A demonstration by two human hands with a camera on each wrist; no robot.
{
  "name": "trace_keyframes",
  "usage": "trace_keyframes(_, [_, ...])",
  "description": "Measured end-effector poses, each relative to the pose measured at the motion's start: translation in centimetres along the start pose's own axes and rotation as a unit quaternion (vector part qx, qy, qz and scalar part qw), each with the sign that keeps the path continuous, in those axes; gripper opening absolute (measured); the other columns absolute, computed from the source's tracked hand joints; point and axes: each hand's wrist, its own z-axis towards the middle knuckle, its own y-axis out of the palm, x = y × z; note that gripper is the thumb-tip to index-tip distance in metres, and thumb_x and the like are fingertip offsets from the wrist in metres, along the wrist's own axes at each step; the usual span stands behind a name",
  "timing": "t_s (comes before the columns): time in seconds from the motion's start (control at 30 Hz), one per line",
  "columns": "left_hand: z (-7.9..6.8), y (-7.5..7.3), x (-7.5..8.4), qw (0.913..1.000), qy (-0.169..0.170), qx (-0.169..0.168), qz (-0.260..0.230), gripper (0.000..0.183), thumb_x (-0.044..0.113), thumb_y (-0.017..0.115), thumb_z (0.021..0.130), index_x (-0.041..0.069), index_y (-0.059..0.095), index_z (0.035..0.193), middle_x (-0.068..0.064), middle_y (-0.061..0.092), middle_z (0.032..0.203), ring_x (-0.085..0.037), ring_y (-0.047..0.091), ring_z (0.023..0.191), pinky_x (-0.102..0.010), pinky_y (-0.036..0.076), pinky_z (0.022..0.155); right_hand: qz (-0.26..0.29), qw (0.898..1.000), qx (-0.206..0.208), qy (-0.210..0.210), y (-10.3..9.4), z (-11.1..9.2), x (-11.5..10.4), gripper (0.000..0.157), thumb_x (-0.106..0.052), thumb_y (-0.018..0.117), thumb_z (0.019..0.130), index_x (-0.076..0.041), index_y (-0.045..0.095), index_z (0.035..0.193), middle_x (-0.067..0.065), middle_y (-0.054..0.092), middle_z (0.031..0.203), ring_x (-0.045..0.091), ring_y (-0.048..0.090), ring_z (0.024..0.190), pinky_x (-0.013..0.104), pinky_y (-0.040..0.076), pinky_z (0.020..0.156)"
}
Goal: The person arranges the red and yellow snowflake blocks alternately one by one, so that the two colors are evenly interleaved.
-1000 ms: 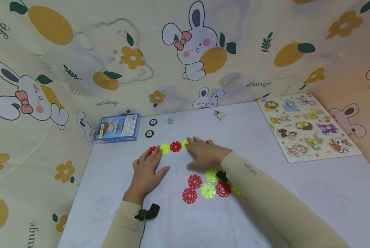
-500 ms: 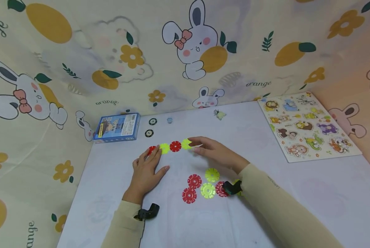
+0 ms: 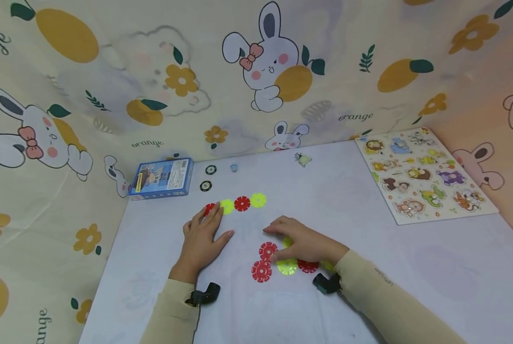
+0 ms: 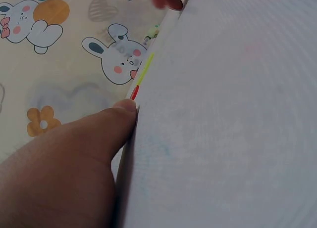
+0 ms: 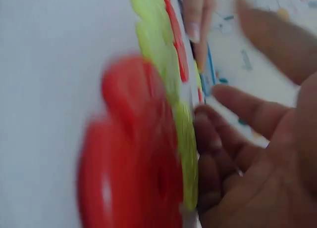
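Observed left hand, released and straight-fingered, on leftmost red disc of four-disc row on counter. Noted right hand, loosely spread and released, over nearer group of red and yellow-green discs.

The disc row at seven o'clock alternates red and yellow-green. At nine, the box is blue; at three, the white board has multicoloured animals. At twelve, cream cloth bears white rabbits.

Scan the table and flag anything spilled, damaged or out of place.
Nothing looks spilled or damaged. Only the loose discs look a bit untidy, bunched unevenly, unlike the neat red-and-yellow row beyond them.
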Motion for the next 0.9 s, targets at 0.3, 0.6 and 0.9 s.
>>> trace_keyframes(0.3, [0.0,0.3,-0.2,1.0,0.002,0.005,0.003,0.082,0.071,0.048,0.084,0.024,0.034,0.15,0.007,0.024,0.156,-0.028,0.015,0.141,-0.057,0.016,0.1,-0.133,0.991,0.018,0.002,0.9,0.6,-1.6,0.042,-0.034,0.084,0.073,-0.025,0.063,0.108,-0.011,0.05,0.108,0.013,0.042,0.104,0.037,0.038,0.085])
trace_keyframes(0.6, [0.0,0.1,-0.1,1.0,0.003,0.003,-0.001,0.082,0.071,0.048,0.084,0.024,0.035,0.15,0.007,0.023,0.156,-0.028,0.015,0.141,-0.056,0.017,0.1,0.055,0.995,0.057,0.061,-1.8,1.5,-0.8,0.013,-0.024,0.069,0.09,-0.025,0.061,0.1,-0.003,0.061,0.089,0.019,0.057,0.084,0.031,0.052,0.067])
trace_keyframes(0.9, [0.0,0.2,-0.2,1.0,0.003,0.002,-0.002,0.082,0.071,0.047,0.084,0.024,0.035,0.15,0.007,0.024,0.156,-0.028,0.014,0.141,-0.056,0.017,0.1,0.049,0.973,0.181,0.137,-4.7,3.5,2.0,0.021,-0.016,0.064,0.093,-0.02,0.058,0.113,0.003,0.058,0.095,0.022,0.056,0.084,0.031,0.052,0.069])
